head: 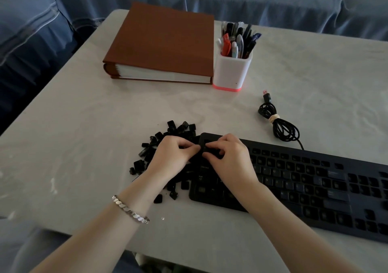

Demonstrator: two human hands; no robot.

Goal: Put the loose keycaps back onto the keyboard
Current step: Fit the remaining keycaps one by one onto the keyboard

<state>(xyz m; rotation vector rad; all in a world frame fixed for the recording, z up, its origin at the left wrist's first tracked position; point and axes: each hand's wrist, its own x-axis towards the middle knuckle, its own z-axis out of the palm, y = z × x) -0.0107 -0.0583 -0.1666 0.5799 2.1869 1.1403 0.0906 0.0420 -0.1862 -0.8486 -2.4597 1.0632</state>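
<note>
1. Head view: your left hand (174, 153) and right hand (228, 157) meet fingertip to fingertip, fingers curled, over the far left corner of the keyboard (304, 188), centre frame.
2. Whether they pinch anything you cannot tell: black on black.
3. Beside them, loose keycaps (180, 129) lie heaped on the desk (84, 136), against the keyboard's left end.

Pale marbled table (88, 109); blue-covered sofa (273, 2) behind; dim light.

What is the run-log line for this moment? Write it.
phase: fitting keycap | left hand: pinches keycap | right hand: pinches same keycap over keyboard far-left corner | loose keycaps: piled left of keyboard
</note>
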